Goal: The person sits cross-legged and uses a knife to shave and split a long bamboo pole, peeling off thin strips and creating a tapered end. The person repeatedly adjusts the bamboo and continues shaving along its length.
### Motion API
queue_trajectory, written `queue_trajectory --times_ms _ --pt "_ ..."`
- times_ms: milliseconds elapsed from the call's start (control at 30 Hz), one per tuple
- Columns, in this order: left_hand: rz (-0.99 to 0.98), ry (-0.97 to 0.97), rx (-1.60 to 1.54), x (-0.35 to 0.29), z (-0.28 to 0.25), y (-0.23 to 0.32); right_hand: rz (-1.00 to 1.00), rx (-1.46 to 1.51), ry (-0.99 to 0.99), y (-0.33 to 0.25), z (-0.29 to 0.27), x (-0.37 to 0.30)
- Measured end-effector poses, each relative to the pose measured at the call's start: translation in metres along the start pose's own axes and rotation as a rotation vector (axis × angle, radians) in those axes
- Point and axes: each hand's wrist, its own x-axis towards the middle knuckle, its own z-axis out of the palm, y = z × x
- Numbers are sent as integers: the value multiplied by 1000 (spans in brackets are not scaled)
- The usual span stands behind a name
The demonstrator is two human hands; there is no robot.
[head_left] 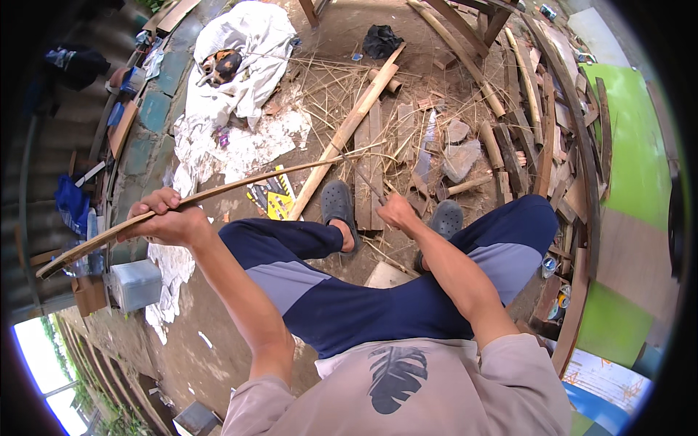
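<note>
My left hand (166,216) is closed around a long, narrow bamboo strip (254,176). The strip slants from the lower left up to the space ahead of my feet. My right hand (398,213) grips a knife (366,180) by its handle, with the slim dark blade pointing forward and left. The blade's tip lies close to the strip's far end; whether they touch I cannot tell. Below that end, a thick split bamboo pole (345,131) rests on the ground, beside my left clog (337,203).
Thin shavings (320,91), a handsaw (425,149) and stones (461,158) lie ahead. What looks like a curled cat (221,67) rests on a white sheet (243,33). Scrap wood (542,116) is heaped to the right, and a clear plastic container (136,285) stands left.
</note>
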Motion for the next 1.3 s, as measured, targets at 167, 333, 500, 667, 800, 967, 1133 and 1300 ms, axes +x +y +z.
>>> queue_trajectory --times_ms 167,333,500,667,800,967,1133,1300 --pt "10 39 31 8 -7 -1 -238 -121 -36 -37 5 -19" --pt "24 49 69 15 -1 -7 -307 -18 78 -31 25 -4" --pt "-8 94 65 25 4 -18 -156 -117 8 -19 11 29" --pt "4 118 91 38 -6 -20 -453 -111 42 -60 9 -6" --pt "-40 28 53 43 -4 -26 -131 -117 -44 11 7 49" --pt "-3 62 90 54 -19 -31 -210 -229 -31 -35 -11 30" --pt "-24 33 64 53 -15 -30 -297 -150 -24 -44 -5 10" --pt "-75 -66 21 47 -2 -27 78 -158 -55 33 -14 67"
